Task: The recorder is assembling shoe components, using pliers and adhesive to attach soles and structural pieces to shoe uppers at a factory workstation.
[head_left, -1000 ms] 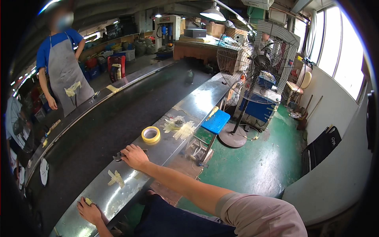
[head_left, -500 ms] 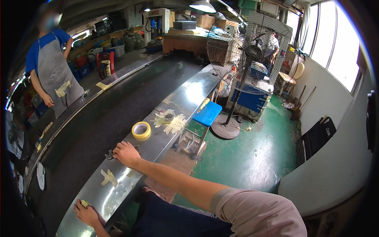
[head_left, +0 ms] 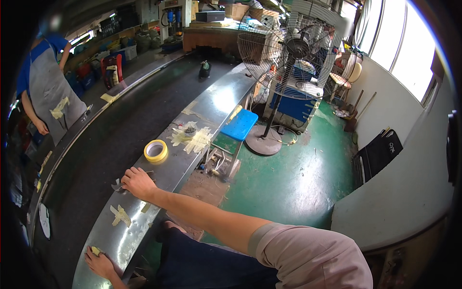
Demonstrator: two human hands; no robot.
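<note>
Right hand (head_left: 138, 183) is gripping a grey metal tool (head_left: 117, 185), fingers curling over its middle; ends are poking out both sides, exact kind hard to tell. Tool is lying low at the belt-side edge of the metal worktop (head_left: 174, 163). Left hand (head_left: 99, 265) is resting palm down nearer the wearer, fingers bending over a small yellow piece (head_left: 96, 251); can't tell whether it's gripping it or just covering it. Between the hands, crossed tape strips (head_left: 120, 215) are sticking to the metal.

Just beyond the right hand, a yellow tape roll (head_left: 157, 160) is lying flat. Past that, a small clear cup (head_left: 190, 129) is standing among pale yellow tape strips (head_left: 197, 142); it's holding small dark bits, too tiny to make out. Alongside, the black belt (head_left: 120, 127) is carrying a dark shoe (head_left: 205, 70) at the far end and a whitish sole-shaped piece (head_left: 44, 221) nearer. Blue stool (head_left: 239, 125) is standing beside the worktop. Across the belt, a co-worker (head_left: 53, 86) is standing in a grey apron.
</note>
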